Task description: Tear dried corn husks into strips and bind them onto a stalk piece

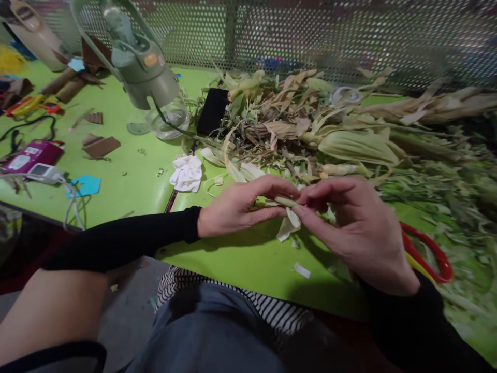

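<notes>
Two hands: the left hand (248, 206) and right hand (351, 223) both pinched the husk (286, 200), thumbs and fingers closed on it.
Husk position: between the hands, over the table's (233, 267) near edge, with a loose flap hanging.
Husk handling: judged light, pliable and easily torn; a fingertip hold at both ends appeared suitable.
Pile (355, 146): crowded the far and right areas, limiting reach.
Scissors (447, 269): lay just beside the right wrist.
Tissue (186, 173): lay beyond the left wrist.

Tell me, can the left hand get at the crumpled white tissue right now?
Probably yes: the crumpled white tissue lies close by, uncovered, though the left hand is busy with a pale strip.
</notes>
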A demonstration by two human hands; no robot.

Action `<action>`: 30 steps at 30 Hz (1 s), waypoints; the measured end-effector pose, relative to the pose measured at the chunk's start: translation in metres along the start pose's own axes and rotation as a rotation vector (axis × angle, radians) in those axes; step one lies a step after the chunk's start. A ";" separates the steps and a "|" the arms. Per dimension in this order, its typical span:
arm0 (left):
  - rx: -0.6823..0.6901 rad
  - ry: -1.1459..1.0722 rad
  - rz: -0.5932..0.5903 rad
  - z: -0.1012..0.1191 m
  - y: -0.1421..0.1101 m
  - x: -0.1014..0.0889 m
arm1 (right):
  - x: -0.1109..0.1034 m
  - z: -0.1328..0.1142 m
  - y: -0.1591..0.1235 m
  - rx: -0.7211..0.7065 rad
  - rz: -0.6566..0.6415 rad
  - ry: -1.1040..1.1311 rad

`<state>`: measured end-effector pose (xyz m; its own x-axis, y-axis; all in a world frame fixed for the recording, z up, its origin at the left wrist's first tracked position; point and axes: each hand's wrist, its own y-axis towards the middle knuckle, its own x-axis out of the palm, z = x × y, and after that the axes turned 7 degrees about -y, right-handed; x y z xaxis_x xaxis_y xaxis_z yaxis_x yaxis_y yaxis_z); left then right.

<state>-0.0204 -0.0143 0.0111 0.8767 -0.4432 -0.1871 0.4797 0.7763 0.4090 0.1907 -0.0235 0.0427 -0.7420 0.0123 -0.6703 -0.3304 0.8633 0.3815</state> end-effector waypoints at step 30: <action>0.115 0.178 -0.007 0.002 -0.002 0.002 | -0.013 0.005 0.008 0.374 -0.321 0.239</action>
<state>-0.0198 -0.0181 0.0119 0.8708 -0.3541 -0.3411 0.4874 0.7130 0.5041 0.2002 -0.0143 0.0510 -0.7642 -0.3585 -0.5362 -0.3639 0.9260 -0.1004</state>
